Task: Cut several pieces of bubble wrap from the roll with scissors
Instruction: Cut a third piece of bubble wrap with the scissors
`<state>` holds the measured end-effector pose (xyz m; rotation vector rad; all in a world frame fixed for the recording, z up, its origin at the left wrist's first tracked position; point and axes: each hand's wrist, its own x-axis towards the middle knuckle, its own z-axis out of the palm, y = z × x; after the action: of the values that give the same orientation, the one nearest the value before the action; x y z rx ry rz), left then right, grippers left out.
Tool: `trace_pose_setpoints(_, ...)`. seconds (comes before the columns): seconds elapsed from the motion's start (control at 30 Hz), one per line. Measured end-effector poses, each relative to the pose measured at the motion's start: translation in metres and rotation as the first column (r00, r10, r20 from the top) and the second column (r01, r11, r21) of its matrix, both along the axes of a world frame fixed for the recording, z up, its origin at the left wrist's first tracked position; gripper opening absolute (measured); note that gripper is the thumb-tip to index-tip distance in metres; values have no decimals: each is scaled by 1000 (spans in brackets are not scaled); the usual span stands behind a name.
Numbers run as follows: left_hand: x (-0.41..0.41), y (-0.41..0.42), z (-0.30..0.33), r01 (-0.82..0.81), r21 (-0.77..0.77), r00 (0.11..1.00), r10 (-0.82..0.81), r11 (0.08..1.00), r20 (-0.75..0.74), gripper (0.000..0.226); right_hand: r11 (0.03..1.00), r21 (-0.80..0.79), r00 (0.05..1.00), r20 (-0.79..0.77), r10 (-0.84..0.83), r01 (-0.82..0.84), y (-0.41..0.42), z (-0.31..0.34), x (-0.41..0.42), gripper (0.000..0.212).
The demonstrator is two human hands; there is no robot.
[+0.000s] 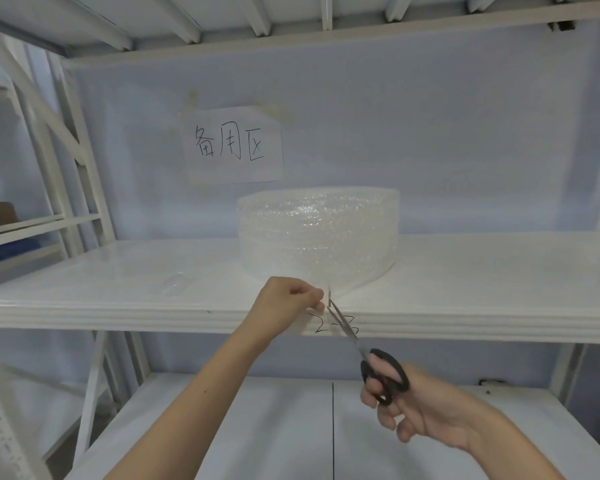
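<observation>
A clear bubble wrap roll (317, 233) stands on the white shelf (118, 271), with its loose end hanging toward the shelf's front edge. My left hand (288, 299) pinches that loose end at the front edge, just left of the cut line. My right hand (416, 410) grips black-handled scissors (383, 374) below the shelf edge. Their blades point up and to the left, with the tips meeting the wrap beside my left fingers.
A paper sign (234, 145) with handwriting is taped to the wall behind the roll. A small clear scrap (175, 284) lies on the shelf to the left. A lower white shelf (257, 427) lies under my arms. Metal rack posts (80, 150) stand at the left.
</observation>
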<state>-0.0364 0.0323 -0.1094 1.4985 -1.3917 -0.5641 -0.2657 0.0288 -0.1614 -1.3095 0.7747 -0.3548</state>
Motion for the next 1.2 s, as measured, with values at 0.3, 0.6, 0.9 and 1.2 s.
trace_pose_setpoints(0.3, -6, 1, 1, 27, 65, 975, -12, 998, -223, 22, 992, 122, 988, 149, -43, 25, -6, -10, 20, 50)
trace_pose_setpoints(0.6, -6, 0, 2, 77, 91, 958, -48, 993, -284, 16, 998, 69, 969, 245, -23, 7, -27, 1, 39, 48)
trace_pose_setpoints(0.9, -6, -2, -1, 90, 53, 974, -77, 995, -212, 19, 984, -170, 974, 223, -22, 61, -31, -3, 34, 38)
trace_pose_setpoints(1.2, -6, 1, -2, 111, 64, 984, -100, 992, -149, 16, 994, -109, 976, 217, 19, 5, -38, -6, 37, 48)
